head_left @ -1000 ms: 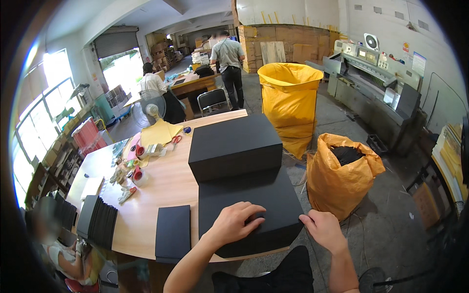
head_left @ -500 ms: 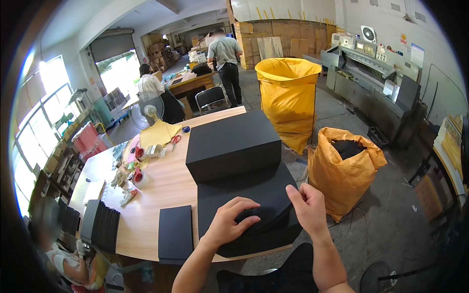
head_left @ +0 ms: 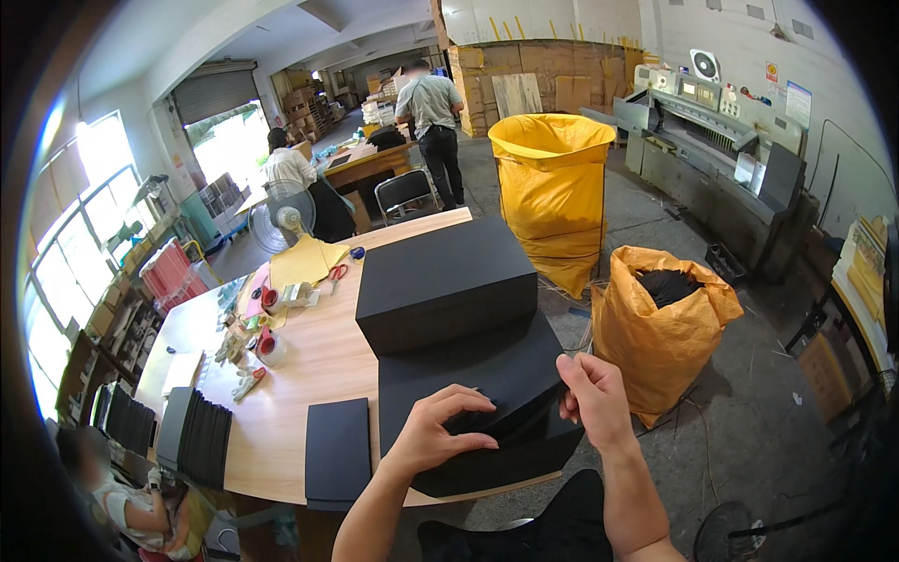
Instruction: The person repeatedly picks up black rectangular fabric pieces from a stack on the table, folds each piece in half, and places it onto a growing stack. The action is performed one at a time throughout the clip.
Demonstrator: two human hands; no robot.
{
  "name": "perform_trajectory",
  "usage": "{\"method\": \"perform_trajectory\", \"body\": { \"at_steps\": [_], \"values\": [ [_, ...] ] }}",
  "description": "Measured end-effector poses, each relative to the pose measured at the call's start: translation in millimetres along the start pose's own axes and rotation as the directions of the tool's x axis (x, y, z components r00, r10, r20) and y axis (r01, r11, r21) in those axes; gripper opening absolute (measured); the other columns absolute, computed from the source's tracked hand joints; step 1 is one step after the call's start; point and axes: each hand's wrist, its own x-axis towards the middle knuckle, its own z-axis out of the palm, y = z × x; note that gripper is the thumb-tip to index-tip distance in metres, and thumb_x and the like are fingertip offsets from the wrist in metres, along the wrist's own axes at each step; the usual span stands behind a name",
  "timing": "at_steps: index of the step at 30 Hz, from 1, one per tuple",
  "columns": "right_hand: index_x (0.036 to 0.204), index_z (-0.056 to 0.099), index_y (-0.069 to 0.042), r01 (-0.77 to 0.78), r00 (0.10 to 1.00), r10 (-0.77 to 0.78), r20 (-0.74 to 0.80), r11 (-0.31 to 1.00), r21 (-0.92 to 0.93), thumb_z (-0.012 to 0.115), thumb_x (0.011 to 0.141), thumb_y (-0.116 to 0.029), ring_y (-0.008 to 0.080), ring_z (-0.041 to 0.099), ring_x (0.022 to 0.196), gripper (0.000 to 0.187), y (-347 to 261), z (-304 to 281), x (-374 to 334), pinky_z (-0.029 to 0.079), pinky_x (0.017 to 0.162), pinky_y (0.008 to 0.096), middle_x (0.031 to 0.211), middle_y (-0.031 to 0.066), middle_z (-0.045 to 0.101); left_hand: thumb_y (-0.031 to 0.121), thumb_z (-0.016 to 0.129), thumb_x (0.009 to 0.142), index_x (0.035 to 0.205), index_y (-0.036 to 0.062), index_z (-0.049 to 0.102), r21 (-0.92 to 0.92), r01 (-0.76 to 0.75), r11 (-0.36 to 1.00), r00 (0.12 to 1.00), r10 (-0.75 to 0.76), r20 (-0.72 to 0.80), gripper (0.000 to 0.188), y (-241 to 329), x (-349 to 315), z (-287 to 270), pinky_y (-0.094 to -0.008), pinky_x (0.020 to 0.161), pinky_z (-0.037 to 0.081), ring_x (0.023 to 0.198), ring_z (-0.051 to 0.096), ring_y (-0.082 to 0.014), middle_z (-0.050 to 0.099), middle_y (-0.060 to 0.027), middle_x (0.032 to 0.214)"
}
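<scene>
A stack of black sheets [head_left: 440,375] lies at the front right of the wooden table, in front of a taller black stack [head_left: 440,272]. My left hand [head_left: 440,433] rests over the near part of the lower stack, thumb and curved fingers apart. Beneath and beside it the upper sheets bow upward. At their right edge my right hand [head_left: 599,398] is closed, thumb against curled fingers, on the edge of the sheets; how many it grips I cannot tell. A smaller black pile [head_left: 338,451] lies left of my left forearm.
Scissors [head_left: 331,278], tape rolls [head_left: 270,347] and yellow paper [head_left: 304,258] lie on the table's left half. Black bundles [head_left: 195,436] stand at its left edge, near a seated person [head_left: 136,501]. Right of the table stand an orange sack [head_left: 655,347] and a taller yellow bag [head_left: 552,197].
My right hand has shifted slightly right and its fingers have curled in at the sheets' edge. My left thumb has dropped a little. The seated person at lower left has moved.
</scene>
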Motion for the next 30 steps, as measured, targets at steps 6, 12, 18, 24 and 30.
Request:
{"method": "perform_trajectory", "body": {
  "at_steps": [6,12,18,24,30],
  "values": [
    [0.072,0.052,-0.011,0.156,0.982,-0.178,-0.061,0.953,-0.261,0.069,0.111,-0.029,0.0053,0.052,0.053,0.045,6.5,4.6,0.3,0.039,0.05,0.0236,0.061,-0.0034,0.052,0.012,0.089,0.092,0.126,0.0063,0.079,-0.044,0.002,0.999,0.994,-0.007,-0.112,0.035,8.4,2.3,8.3,-0.0384,0.104,0.058,0.122,0.072,-0.0302,0.072,-0.0154,0.134],
    [0.071,0.053,-0.013,-0.043,0.998,0.047,-0.047,0.995,0.088,0.067,0.108,-0.022,0.0087,0.056,0.051,0.042,4.8,8.0,2.1,0.043,0.049,0.0252,0.06,-0.0023,0.054,0.015,0.091,0.091,0.127,0.013,0.079,0.122,-0.13,0.984,0.991,0.126,0.037,0.038,0.1,2.5,2.5,-0.0412,0.099,0.058,0.118,0.07,-0.0372,0.066,-0.0182,0.135],
    [0.071,0.054,-0.012,-0.037,0.999,0.038,-0.006,0.997,0.07,0.068,0.108,-0.025,0.0087,0.057,0.051,0.042,2.4,2.8,1.5,0.042,0.049,0.0241,0.061,-0.0025,0.055,0.024,0.1,0.08,0.124,0.012,0.079,0.135,-0.133,0.982,0.991,0.131,0.022,0.051,-10.9,-1.5,1.9,-0.0399,0.097,0.059,0.117,0.071,-0.036,0.067,-0.0176,0.133],
    [0.07,0.053,-0.013,0.245,0.961,-0.276,-0.036,0.901,-0.358,0.069,0.108,-0.024,0.0086,0.056,0.049,0.042,13.1,1.0,4.4,0.041,0.046,0.0235,0.06,-0.0027,0.055,0.014,0.09,0.093,0.129,0.0119,0.078,0.052,-0.073,0.996,0.994,0.077,-0.079,0.038,5.9,4.5,8.3,-0.0388,0.098,0.059,0.117,0.071,-0.0354,0.066,-0.0177,0.137],
    [0.071,0.055,-0.012,-0.042,0.999,0.047,-0.027,0.987,0.157,0.069,0.107,-0.02,0.0127,0.063,0.05,0.04,4.7,6.2,4.7,0.045,0.048,0.0241,0.061,0.0008,0.06,0.015,0.094,0.088,0.127,0.0127,0.079,0.137,-0.133,0.982,0.991,0.128,0.047,0.041,-2.7,0.5,2.5,-0.0397,0.097,0.059,0.115,0.071,-0.0347,0.065,-0.0172,0.135]
  ]
}}
